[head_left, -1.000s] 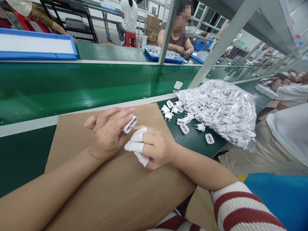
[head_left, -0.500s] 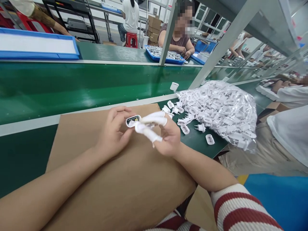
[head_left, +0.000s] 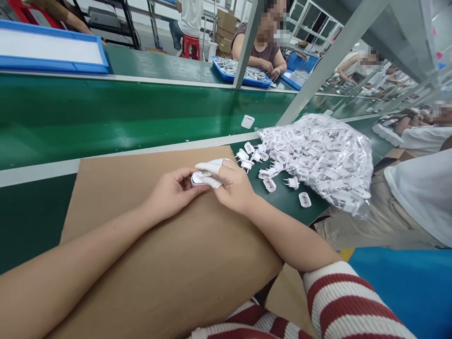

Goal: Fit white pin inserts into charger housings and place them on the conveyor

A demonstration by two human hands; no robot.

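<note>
Over a sheet of brown cardboard (head_left: 169, 263), my left hand (head_left: 171, 190) is closed around a small white charger housing (head_left: 197, 180). A white oval end piece covers the housing's end, so its inside is hidden. My right hand (head_left: 235, 186) has white finger covers (head_left: 213, 165) on its thumb and fingers, and they pinch that end from the right. How far the end piece is seated I cannot tell. Just right of the hands, several loose white plug pieces (head_left: 270, 184) with pins lie on the dark green table (head_left: 287, 207).
A clear plastic bag (head_left: 325, 160) full of white plug pieces bulges at the right. One white charger (head_left: 247, 122) sits on the green conveyor belt (head_left: 141, 122). Across it, a person (head_left: 263, 52) works beside a blue tray (head_left: 243, 82). Another person (head_left: 423, 188) sits close at the right.
The housing's open end, where a circuit board showed, is now covered by the white end piece. My right fingers have closed in against it. The charger on the belt has moved slightly left.
</note>
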